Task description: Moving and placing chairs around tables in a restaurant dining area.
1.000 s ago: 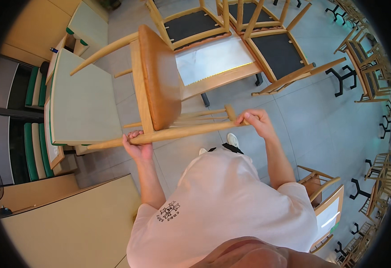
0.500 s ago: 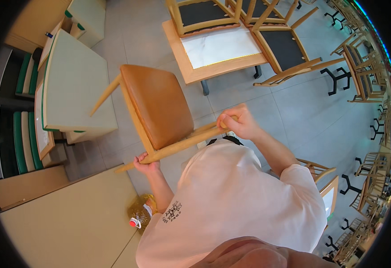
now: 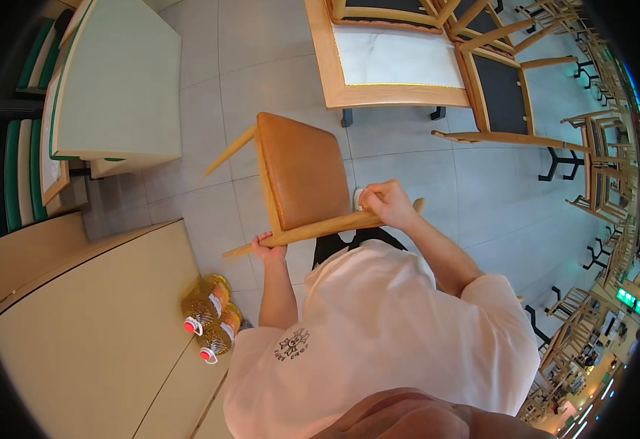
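Note:
A wooden chair [image 3: 309, 175] with a brown padded seat is tipped on its side in front of my body, held in both hands. My left hand [image 3: 269, 249] is closed around the frame near the lower left corner of the seat, where a leg end sticks out. My right hand [image 3: 390, 204] grips the wooden rail farther right, close to its end. One leg points out to the upper left. My shirt and dark trousers are just behind the chair, and the rail partly covers my legs.
Ahead stands a marble-topped table [image 3: 400, 96] with upturned chairs [image 3: 501, 91] on it. A pale booth partition [image 3: 118, 80] with green-striped seating rises at the left. Two large yellow oil bottles [image 3: 217, 333] stand beside a beige cabinet [image 3: 89, 322]. Stacked chairs line the right.
My view has turned and moved. The chair, still in both hands, sits farther right in the picture. A second oil bottle has come into sight beside the first.

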The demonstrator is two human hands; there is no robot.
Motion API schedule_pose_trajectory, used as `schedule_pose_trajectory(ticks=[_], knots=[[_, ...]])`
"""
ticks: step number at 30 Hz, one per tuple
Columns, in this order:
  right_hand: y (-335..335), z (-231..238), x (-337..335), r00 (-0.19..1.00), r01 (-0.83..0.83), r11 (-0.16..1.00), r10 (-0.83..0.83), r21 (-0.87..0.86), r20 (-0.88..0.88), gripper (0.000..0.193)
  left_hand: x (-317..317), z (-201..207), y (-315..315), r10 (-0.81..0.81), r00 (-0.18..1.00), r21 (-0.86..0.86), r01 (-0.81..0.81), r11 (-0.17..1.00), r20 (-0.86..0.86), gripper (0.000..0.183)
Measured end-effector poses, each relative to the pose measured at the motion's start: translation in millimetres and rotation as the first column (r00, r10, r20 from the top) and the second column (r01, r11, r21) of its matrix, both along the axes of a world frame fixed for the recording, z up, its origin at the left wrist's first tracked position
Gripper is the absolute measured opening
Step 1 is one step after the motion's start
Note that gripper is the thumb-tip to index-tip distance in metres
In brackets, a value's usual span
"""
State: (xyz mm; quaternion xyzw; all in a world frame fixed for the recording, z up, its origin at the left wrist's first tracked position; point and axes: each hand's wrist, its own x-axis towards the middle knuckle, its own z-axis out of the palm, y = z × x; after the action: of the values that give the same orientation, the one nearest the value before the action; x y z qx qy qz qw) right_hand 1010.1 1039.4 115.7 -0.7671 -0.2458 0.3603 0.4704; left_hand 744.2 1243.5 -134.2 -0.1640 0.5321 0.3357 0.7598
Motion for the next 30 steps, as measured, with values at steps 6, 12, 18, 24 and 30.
schedule_pose_trajectory(ticks=[6, 12, 18, 24, 30], knots=[[-27, -37, 36, 0.993, 0.07, 0.994, -0.061, -0.084, 0.103, 0.027, 64, -17, -30, -0.534, 0.841, -0.212, 0.509, 0.834, -0.083, 0.063], [-40, -65, 85, 0.895, 0.221, 0.941, -0.091, -0.258, 0.437, 0.033, 125, 8, -71, -0.888, 0.45, -0.145, 0.876, 0.46, -0.098, 0.063], [-30, -85, 92, 0.675, 0.242, 0.883, 0.144, -0.402, 0.723, 0.037, 158, 67, -110, -0.969, 0.237, 0.174, 0.954, 0.244, 0.062, 0.053], [-17, -165, 54, 0.778, -0.042, 0.81, 0.393, -0.584, 0.49, 0.046, 208, 90, -120, -0.957, 0.267, 0.234, 0.929, 0.287, 0.114, 0.049], [-14, -181, 11, 0.833, -0.065, 0.844, 0.339, -0.532, 0.436, 0.042, 207, 58, -108, -0.97, 0.235, 0.024, 0.971, 0.237, 0.064, 0.055]])
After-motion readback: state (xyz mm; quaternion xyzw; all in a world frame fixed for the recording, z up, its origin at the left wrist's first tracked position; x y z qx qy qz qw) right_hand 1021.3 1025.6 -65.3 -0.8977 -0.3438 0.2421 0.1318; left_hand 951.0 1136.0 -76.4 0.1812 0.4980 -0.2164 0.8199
